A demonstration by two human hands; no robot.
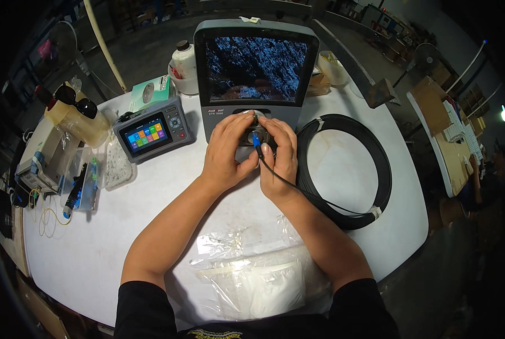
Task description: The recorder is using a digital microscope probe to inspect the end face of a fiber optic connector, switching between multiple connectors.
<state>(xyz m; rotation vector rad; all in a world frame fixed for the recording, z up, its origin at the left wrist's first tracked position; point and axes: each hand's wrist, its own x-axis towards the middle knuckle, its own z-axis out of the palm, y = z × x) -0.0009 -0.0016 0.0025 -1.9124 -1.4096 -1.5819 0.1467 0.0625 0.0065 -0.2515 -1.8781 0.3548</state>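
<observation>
A grey inspection microscope with a built-in screen point(258, 68) stands at the far middle of the table, showing a dark picture with blue-white speckle. At its base, my left hand point(227, 150) curls around the left side of a round metal holder point(256, 122). Around the right side of the holder is my right hand point(279, 161), its thumb close beside a blue fibre connector point(257, 139). That connector points into the holder, and its thin black cable point(281, 179) runs over my right wrist to a black cable coil point(383, 169). My fingers partly hide the holder.
Clear plastic bags point(264, 282) lie between my forearms. To the left are a handheld tester point(151, 135) with coloured icons, a green-white box point(151, 93), a clear tray point(118, 166) and a pen-like tool point(74, 192). A white bottle point(184, 58) stands behind.
</observation>
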